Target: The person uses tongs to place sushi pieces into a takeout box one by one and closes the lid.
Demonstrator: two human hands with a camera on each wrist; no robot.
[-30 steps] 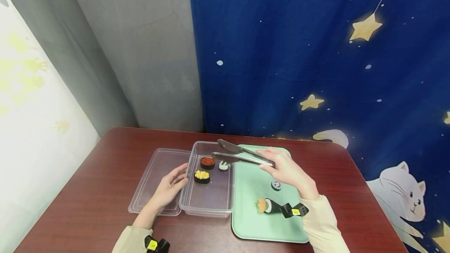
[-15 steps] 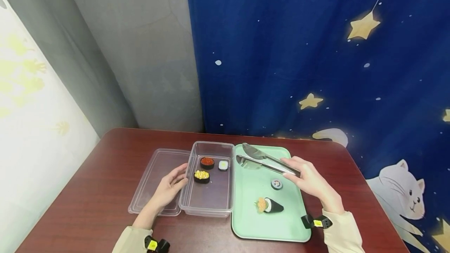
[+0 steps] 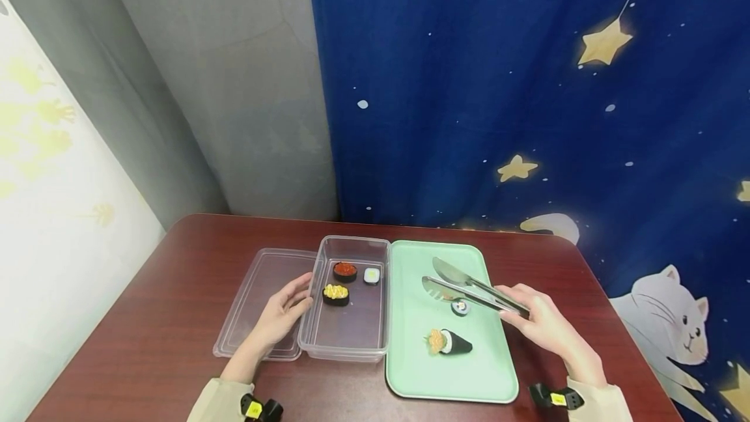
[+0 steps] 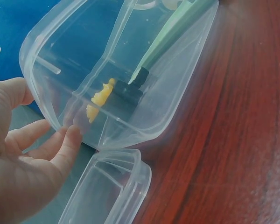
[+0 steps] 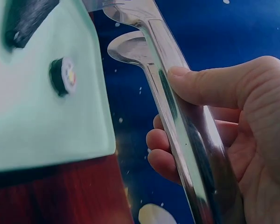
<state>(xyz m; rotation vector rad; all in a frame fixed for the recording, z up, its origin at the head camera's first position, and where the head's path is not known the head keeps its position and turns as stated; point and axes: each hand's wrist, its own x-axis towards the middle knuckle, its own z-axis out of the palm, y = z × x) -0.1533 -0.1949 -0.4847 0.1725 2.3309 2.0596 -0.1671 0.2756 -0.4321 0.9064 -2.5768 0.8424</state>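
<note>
Holding metal tongs (image 5: 196,130), spread at the tips, in the grip of the right hand (image 3: 541,321), near the round sushi roll (image 3: 460,309) on the green tray (image 3: 422,376). Could send the roll skidding into the cone-shaped sushi (image 3: 456,342) by closing off-centre, or drop it by pinching only an edge. Merely touching the clear container (image 3: 351,337) with the relaxed left hand (image 3: 281,318), so might shift it with a bump.

Five sushi pieces (image 3: 336,294) — one box (image 3: 360,325), one tray (image 3: 451,376)

Tongs (image 5: 203,140) and blurred black cone (image 5: 30,21), both cropped by right wrist view's edges
</note>
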